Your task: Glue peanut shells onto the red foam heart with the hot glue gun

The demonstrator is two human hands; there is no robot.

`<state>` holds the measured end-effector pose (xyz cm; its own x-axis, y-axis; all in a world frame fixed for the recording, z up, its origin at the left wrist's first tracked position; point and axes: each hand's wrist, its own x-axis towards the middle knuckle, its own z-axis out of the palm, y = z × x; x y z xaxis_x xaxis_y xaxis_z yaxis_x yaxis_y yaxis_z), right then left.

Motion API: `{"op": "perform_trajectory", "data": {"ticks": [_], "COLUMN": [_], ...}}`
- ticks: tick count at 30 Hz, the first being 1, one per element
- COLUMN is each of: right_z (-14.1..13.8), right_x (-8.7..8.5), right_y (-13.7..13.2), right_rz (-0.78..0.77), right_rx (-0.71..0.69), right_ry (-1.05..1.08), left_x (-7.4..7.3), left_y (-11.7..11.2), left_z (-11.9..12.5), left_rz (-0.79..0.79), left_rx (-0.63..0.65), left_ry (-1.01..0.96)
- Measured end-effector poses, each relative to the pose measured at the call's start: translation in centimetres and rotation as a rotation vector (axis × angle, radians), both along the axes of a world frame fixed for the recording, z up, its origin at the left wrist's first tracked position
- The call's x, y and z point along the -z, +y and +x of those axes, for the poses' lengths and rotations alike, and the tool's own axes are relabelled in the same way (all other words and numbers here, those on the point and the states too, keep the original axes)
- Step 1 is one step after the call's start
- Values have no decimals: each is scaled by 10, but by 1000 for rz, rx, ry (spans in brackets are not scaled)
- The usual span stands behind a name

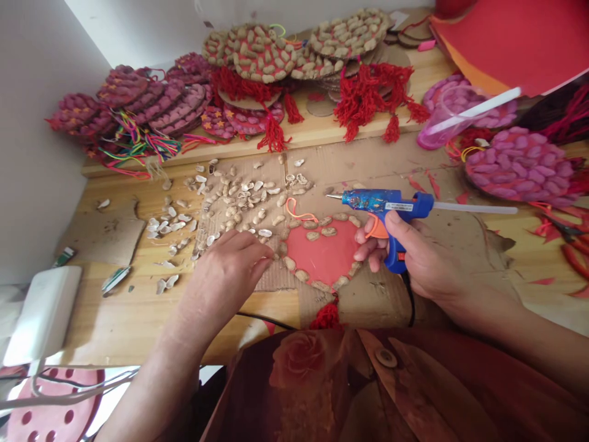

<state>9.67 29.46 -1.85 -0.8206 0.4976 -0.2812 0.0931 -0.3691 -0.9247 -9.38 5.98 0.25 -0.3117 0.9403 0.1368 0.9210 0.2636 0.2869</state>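
Note:
My right hand (416, 248) grips a blue hot glue gun (368, 201) by its handle, with a finger by the orange trigger. The gun's metal nozzle points left, and a white glue stick (476, 209) sticks out at its rear. My left hand (232, 264) is closed in a pinch at the left edge of a red heart (324, 255); whatever its fingers hold is hidden. Peanut shells line the heart's border, and a few sit inside near its top. An orange cord loop (301, 210) is at the top, and a red tassel (327, 313) hangs below.
Loose peanut shells (239, 196) lie scattered on the cardboard (322, 166) and wood. Finished shell ornaments (264, 52) and pink ones (519, 162) are stacked behind and right. A pink cup (430, 132), red-handled pliers (573, 258) and a white power strip (46, 313) stand around the edges.

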Motion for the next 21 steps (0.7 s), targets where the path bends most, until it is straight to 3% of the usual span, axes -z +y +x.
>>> {"op": "perform_trajectory", "data": {"ticks": [13,21], "right_z": [3,4], "right_x": [3,3], "right_y": [0,-2], "right_rz": [-31,-41], "right_rx": [-30,-32], "right_ry": [66,108], "left_x": [-1,-1], "left_y": [0,4], "left_z": [-5,-3], "left_rz": [-113,-163], "left_rx": [93,12], "left_ry": [160,172]}}
